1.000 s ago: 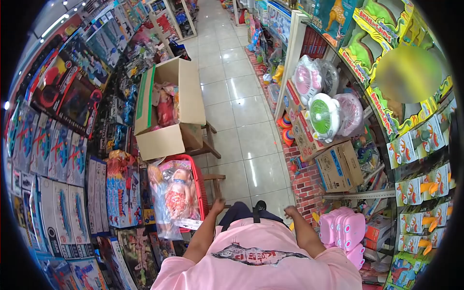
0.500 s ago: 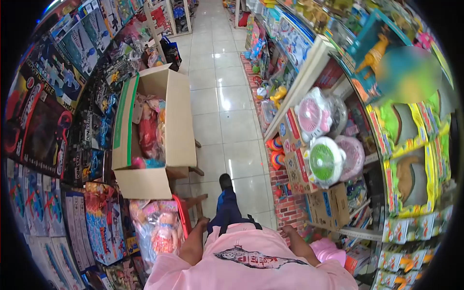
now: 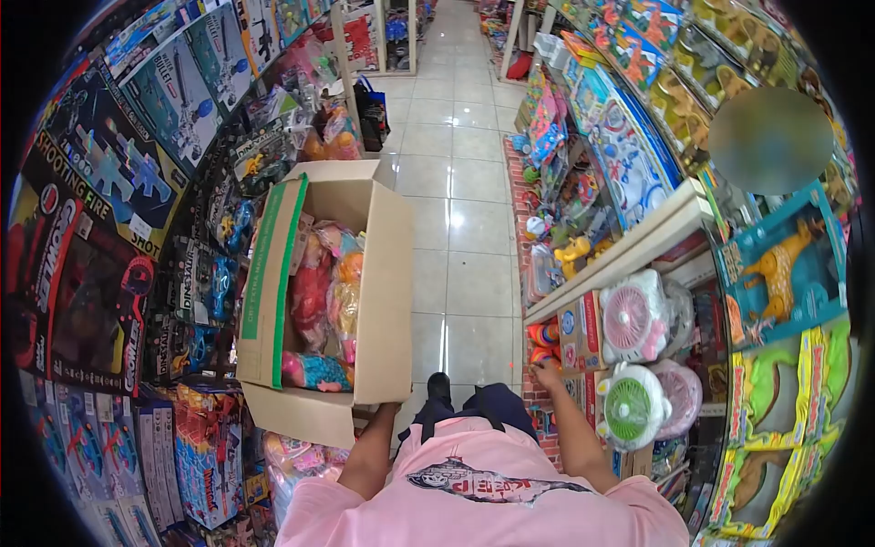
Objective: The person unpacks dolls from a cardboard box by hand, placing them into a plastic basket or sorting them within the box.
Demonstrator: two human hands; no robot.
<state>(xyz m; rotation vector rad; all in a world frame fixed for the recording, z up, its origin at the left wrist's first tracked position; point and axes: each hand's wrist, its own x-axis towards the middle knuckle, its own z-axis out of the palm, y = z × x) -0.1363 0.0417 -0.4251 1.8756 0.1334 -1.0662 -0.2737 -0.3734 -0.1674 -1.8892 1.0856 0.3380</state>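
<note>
An open cardboard box (image 3: 385,283) stands at my left, holding several plastic-wrapped toys, among them a red bundle (image 3: 313,296), a yellow-orange one (image 3: 346,301) and a teal one with pink (image 3: 316,372). My left hand (image 3: 389,410) is at the box's near lower corner, its fingers hidden by the cardboard. My right hand (image 3: 547,374) hangs in front of the right shelf, fingers loosely apart and nothing in them. Close to it are orange striped toys (image 3: 544,335) and a green fan (image 3: 631,407).
A tiled aisle (image 3: 460,237) runs ahead between shelves. Boxed toys (image 3: 91,283) line the left side. On the right are a pink fan (image 3: 629,314), a boxed giraffe toy (image 3: 782,269) and yellow-framed dinosaur packs (image 3: 770,392). A dark bag (image 3: 371,114) stands farther along on the left.
I have moved forward, so the box and fans sit nearer. My left hand has passed from beside the red-edged stool to the box's corner. My right hand has swung forward.
</note>
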